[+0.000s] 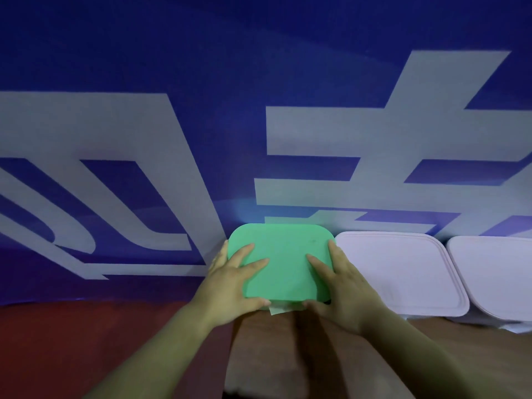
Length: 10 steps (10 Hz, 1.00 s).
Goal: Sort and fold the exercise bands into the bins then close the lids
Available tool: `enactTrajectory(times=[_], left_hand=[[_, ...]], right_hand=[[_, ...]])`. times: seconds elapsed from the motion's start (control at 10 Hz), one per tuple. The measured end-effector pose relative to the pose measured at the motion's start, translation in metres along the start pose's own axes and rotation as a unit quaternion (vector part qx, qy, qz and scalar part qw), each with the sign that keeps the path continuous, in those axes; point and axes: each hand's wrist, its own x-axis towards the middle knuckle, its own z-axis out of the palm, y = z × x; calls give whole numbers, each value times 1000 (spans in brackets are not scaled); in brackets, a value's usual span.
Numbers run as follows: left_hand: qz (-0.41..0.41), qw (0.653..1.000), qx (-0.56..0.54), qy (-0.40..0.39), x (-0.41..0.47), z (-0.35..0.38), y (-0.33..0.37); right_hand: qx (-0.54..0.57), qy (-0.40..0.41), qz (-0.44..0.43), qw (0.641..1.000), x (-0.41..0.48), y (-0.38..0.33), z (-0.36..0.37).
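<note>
A green lid [283, 256] lies flat on a bin at the centre, close to the blue backdrop. Only a pale sliver of that bin [277, 309] shows under the lid's near edge. My left hand [230, 283] grips the lid's left side, fingers spread on top and thumb under the near edge. My right hand [342, 286] holds the right side the same way. To the right stand two more bins, each with a white lid on it: one [400, 272] beside the green lid, the other [498, 275] at the frame's right edge. No exercise bands are visible.
A blue banner with large white characters [172, 174] rises right behind the bins. The bins stand on a brown wooden surface [273, 355]. A red area [86, 341] lies to the left of it.
</note>
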Motion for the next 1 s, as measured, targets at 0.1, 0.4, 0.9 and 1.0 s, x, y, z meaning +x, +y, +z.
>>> enactTrajectory(times=[0.1,0.4,0.9,1.0], left_hand=[[1,1000,14,8,0,3,-1],[-13,1000,16,2,-5,3,-2],[-35,997,33,-61,-2,1,1],[-37,996,54,-67,-6,-7,15]], right_hand=[[-3,9,-5,1000,0,3,4],[-36,-12,-9,999,4,1,7],[-65,-53,11,996,12,-1,2],[-68,-83,10,994,8,-5,-14]])
